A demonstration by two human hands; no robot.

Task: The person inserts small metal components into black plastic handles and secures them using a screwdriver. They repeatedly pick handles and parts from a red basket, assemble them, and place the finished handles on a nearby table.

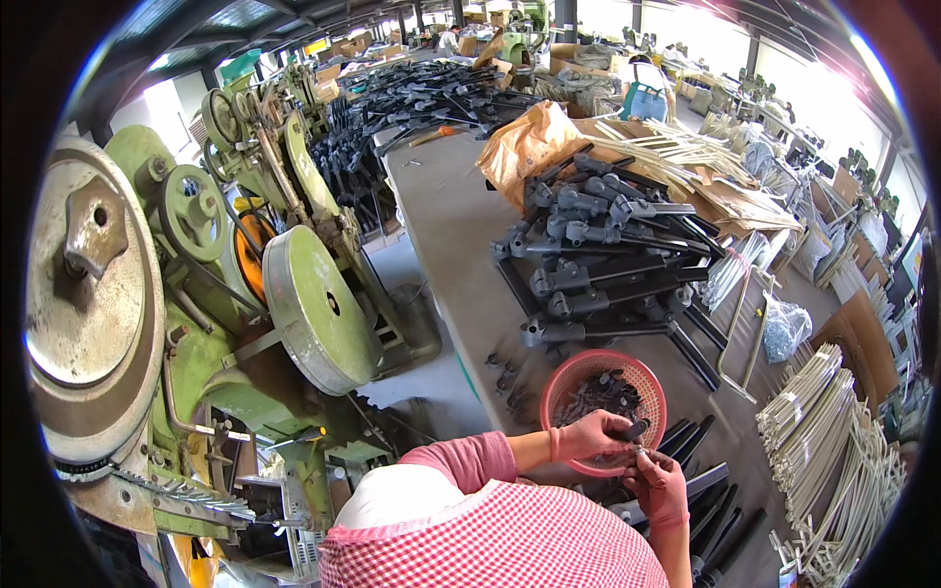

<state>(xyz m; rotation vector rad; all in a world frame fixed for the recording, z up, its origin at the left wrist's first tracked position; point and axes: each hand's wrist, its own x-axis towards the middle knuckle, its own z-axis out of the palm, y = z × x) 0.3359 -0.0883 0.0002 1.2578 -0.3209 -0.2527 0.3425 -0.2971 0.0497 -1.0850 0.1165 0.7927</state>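
Observation:
Above the near rim of a round red plastic basket [552, 392], my two hands meet, both looking reddish as if gloved. My left hand [594, 435] pinches a small dark part [637, 429] between its fingers. Close beside it, my right hand [659, 484] has its fingertips closed on something small and pale, too small to name. Inside the basket lie many small dark pieces [613, 392]. A few more loose dark pieces [506, 376] are on the grey tabletop [446, 216] left of the basket.
Beyond the basket rises a heap of black tubular parts with joints [598, 245]. More black tubes [720, 529] lie under and right of my right hand. Bundled pale rods [814, 421] sit at the right. Green machines with large wheels [319, 309] stand along the left.

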